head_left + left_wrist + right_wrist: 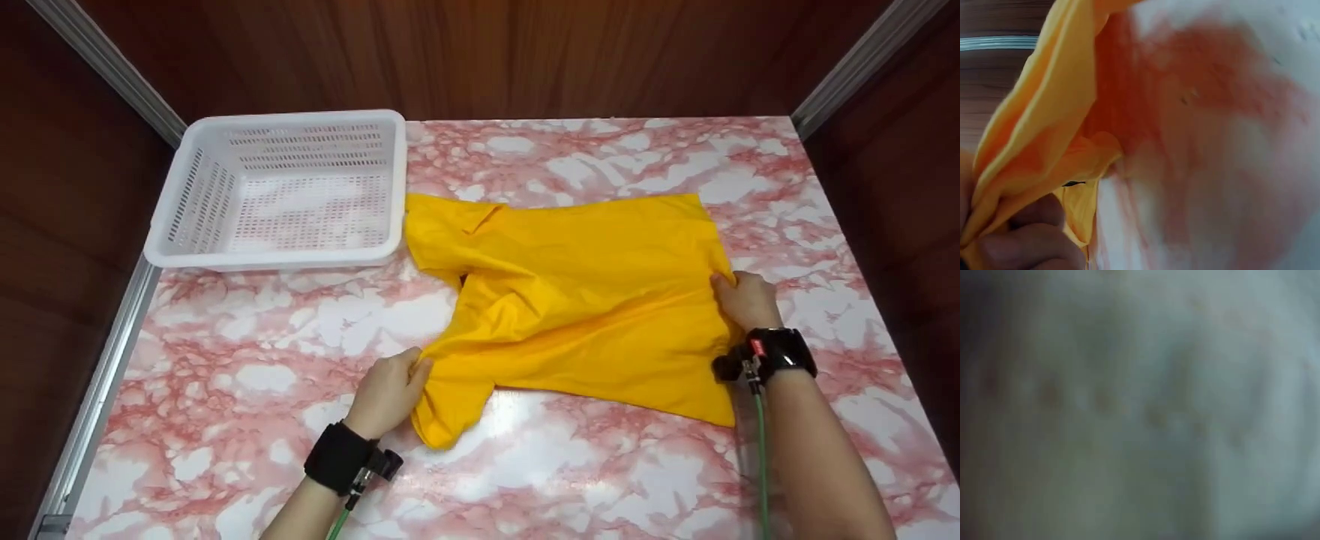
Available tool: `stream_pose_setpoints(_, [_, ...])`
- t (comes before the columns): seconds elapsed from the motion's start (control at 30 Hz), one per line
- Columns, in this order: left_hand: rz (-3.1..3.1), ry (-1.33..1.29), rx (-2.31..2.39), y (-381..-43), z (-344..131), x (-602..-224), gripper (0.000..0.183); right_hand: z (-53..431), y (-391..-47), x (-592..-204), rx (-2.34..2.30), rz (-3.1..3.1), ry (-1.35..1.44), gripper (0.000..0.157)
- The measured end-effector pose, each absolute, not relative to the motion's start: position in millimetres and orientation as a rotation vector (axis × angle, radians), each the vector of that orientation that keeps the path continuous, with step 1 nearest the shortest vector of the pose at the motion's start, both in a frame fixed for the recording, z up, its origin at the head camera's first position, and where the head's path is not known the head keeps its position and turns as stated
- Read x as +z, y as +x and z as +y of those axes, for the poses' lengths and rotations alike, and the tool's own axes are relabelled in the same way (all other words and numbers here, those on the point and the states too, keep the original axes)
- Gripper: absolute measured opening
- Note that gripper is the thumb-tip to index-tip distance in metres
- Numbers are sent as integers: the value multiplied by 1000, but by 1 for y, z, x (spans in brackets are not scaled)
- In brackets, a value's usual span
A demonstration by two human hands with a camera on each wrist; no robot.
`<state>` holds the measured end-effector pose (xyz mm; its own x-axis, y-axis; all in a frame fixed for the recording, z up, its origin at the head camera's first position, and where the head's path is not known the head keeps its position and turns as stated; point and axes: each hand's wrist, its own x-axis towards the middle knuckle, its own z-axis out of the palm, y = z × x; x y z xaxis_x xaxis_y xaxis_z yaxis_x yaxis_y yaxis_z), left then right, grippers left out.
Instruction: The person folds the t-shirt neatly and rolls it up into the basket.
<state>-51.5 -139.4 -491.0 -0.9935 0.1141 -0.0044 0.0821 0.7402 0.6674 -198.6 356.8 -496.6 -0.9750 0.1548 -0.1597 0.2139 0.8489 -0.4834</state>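
A yellow T-shirt (600, 285) lies sideways on the table, its hem to the right and its sleeves to the left. My left hand (390, 390) grips the cloth near the shoulder of the closer sleeve. In the left wrist view, curled fingers (1033, 242) hold the bunched yellow fabric (1044, 124) raised off the table. At the other end, my right hand (748, 300) pinches the hem about midway along it. Creases run through the shirt between both hands. The right wrist view is too blurred to make out the hand or cloth.
A white plastic basket (277, 264) with slotted sides stands at the back left, close against the shirt's far sleeve. The table (247, 420) has a red and white marbled top. Dark wooden panels (480, 60) enclose it at the back and sides.
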Motion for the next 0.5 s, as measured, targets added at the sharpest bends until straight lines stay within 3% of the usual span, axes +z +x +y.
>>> stream_pose_setpoints(0.23, [2828,-38,1173,-81,-147,-488,25,362,-198,-488,-786,2842,367,75])
stream_pose_setpoints(0.5, [2581,-302,1363,-143,-144,-476,69,359,-214,-479,-827,2773,461,80])
